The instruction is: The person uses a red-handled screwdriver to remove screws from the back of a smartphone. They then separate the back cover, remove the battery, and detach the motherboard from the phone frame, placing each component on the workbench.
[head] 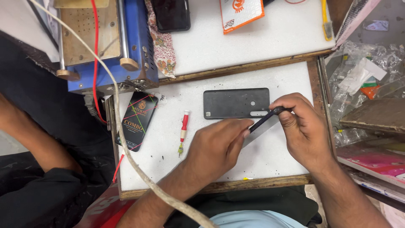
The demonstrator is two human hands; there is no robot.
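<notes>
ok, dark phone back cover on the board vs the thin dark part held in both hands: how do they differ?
The back cover lies flat on the white board, untouched; the thin dark part is held tilted off it, between the left hand and right hand. The back cover shows its full broad face with cutouts; the thin dark part shows only a narrow edge. Both are dark.

phone repair shop | blue heating machine | screwdriver | phone back cover

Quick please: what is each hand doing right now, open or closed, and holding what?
Left hand: closed on the phone, lower end.
Right hand: closed on the phone, upper end.
</notes>
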